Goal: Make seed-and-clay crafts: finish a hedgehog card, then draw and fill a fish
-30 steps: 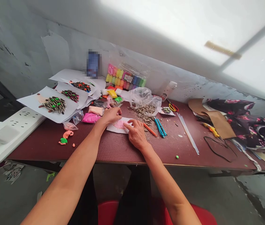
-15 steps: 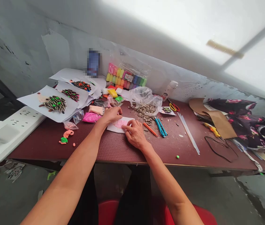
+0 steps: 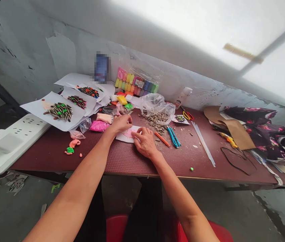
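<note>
A small white paper [image 3: 121, 137] lies on the table in front of me, with flattened pink clay [image 3: 127, 133] on it. My left hand [image 3: 122, 123] holds the paper down at its upper edge with bent fingers. Over the right side of the paper, my right hand [image 3: 144, 142] touches the pink clay with its fingertips. Its fingers are apart and partly bent, and cover some of the clay. Right of this hand lie an orange pen-like stick [image 3: 162, 139] and a teal cutter [image 3: 174, 137]. Striped sunflower seeds [image 3: 157, 118] are heaped behind it, spilling from a clear bag [image 3: 154, 101].
Papers with seed hedgehogs [image 3: 61, 111] are stacked at left, near a white power strip [image 3: 18, 134]. Clay packs [image 3: 137, 82] lean on the wall. Scissors [image 3: 187, 115], clear sticks [image 3: 203, 144], a yellow glue gun [image 3: 229, 139] and floral cloth [image 3: 265, 134] lie rightward.
The view has shifted slightly. My right fingertips have moved a little over the pink clay; my left hand stays at the paper's upper edge.
</note>
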The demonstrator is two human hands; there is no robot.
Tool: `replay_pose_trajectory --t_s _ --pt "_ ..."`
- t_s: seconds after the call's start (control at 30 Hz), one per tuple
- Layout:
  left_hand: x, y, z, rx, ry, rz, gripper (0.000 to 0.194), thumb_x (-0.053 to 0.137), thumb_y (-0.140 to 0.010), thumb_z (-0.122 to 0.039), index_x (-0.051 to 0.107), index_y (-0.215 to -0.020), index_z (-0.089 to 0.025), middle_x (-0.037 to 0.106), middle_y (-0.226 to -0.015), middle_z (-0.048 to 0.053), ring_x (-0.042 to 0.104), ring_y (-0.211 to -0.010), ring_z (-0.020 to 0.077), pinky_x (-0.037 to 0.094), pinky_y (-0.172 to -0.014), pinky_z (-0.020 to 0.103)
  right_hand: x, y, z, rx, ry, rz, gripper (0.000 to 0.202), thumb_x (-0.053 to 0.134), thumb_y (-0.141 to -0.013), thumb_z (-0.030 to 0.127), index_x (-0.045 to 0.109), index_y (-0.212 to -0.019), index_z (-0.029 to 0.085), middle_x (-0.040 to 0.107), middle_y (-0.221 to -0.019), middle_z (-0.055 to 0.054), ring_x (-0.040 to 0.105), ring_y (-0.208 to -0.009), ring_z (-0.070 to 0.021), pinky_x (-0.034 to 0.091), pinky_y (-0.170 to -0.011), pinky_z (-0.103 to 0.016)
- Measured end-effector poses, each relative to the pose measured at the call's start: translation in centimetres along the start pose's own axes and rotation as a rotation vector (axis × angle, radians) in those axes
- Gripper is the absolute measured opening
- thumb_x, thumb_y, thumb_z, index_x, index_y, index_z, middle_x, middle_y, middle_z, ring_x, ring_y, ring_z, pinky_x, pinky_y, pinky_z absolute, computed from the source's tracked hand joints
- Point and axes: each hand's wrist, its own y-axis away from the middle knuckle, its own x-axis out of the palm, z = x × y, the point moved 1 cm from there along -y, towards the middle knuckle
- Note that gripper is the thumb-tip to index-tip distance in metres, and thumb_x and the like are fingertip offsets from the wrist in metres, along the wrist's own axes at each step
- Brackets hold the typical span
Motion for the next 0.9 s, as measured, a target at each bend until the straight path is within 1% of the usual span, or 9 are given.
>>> replay_pose_trajectory --t_s 0.17,0.27,0.5,0.63,0.77,0.83,0.9 --pt "-0.1 0.0 -0.1 -0.006 -0.011 0.011 0.029 0.060 -0.080 -0.028 0.070 -0.106 -0.024 0.076 -0.111 0.005 0.066 -0.109 0.0274 0.046 -0.097 0.037 0.2 0.2 -0.1 -0.030 -0.061 0.003 0.029 0.057 -0.093 0.020 0.077 -0.113 0.027 0.059 -0.109 -0.007 0.047 -0.100 -0.0213 0.032 -0.092 -0.036" --pt "-0.2 0.0 -0.2 -0.009 -0.014 0.018 0.028 0.061 -0.080 -0.028 0.070 -0.106 -0.024 0.076 -0.111 0.005 0.067 -0.110 0.0274 0.046 -0.097 0.037 0.2 0.5 -0.1 -0.052 -0.071 0.001 0.030 0.057 -0.093 0.020 0.076 -0.115 0.028 0.059 -0.108 -0.007 0.047 -0.098 -0.0214 0.032 -0.092 -0.037" --pt "-0.2 0.1 -0.3 -0.014 -0.024 0.012 0.028 0.060 -0.080 -0.028 0.070 -0.106 -0.024 0.076 -0.111 0.005 0.067 -0.109 0.0276 0.047 -0.096 0.038 0.0 0.8 0.3 -0.109 -0.009 -0.004 0.033 0.056 -0.089 0.018 0.075 -0.114 0.026 0.059 -0.108 -0.008 0.047 -0.099 -0.0228 0.031 -0.092 -0.038" --pt "-0.2 0.2 -0.3 -0.017 -0.024 0.010 0.027 0.060 -0.081 -0.028 0.070 -0.106 -0.023 0.077 -0.109 0.005 0.067 -0.109 0.0270 0.046 -0.096 0.037 0.0 1.0 0.5 -0.144 0.030 0.005 0.032 0.056 -0.089 0.019 0.075 -0.113 0.025 0.059 -0.111 -0.009 0.047 -0.101 -0.0238 0.030 -0.094 -0.040" --pt "-0.2 0.2 -0.3 -0.012 -0.024 0.007 0.026 0.060 -0.081 -0.028 0.070 -0.105 -0.024 0.076 -0.110 0.005 0.066 -0.110 0.0271 0.046 -0.096 0.037 -0.1 1.1 0.5 -0.129 0.001 -0.060 0.033 0.054 -0.090 0.020 0.074 -0.117 0.026 0.060 -0.113 -0.008 0.047 -0.100 -0.0229 0.031 -0.094 -0.039" --pt "-0.2 0.2 -0.2 -0.012 -0.023 0.003 0.026 0.061 -0.081 -0.029 0.070 -0.104 -0.024 0.076 -0.110 0.005 0.066 -0.110 0.0275 0.046 -0.096 0.038 -0.1 1.2 0.3 -0.093 -0.014 -0.101 0.032 0.054 -0.091 0.020 0.074 -0.115 0.026 0.060 -0.111 -0.007 0.047 -0.098 -0.0219 0.031 -0.093 -0.038" --pt "-0.1 0.2 -0.2 -0.008 -0.020 0.000 0.026 0.061 -0.081 -0.028 0.070 -0.105 -0.024 0.076 -0.111 0.004 0.066 -0.110 0.0275 0.046 -0.096 0.037 -0.1 1.2 0.1 -0.069 -0.009 -0.116 0.029 0.055 -0.092 0.020 0.075 -0.112 0.026 0.060 -0.109 -0.007 0.047 -0.097 -0.0216 0.031 -0.092 -0.038"
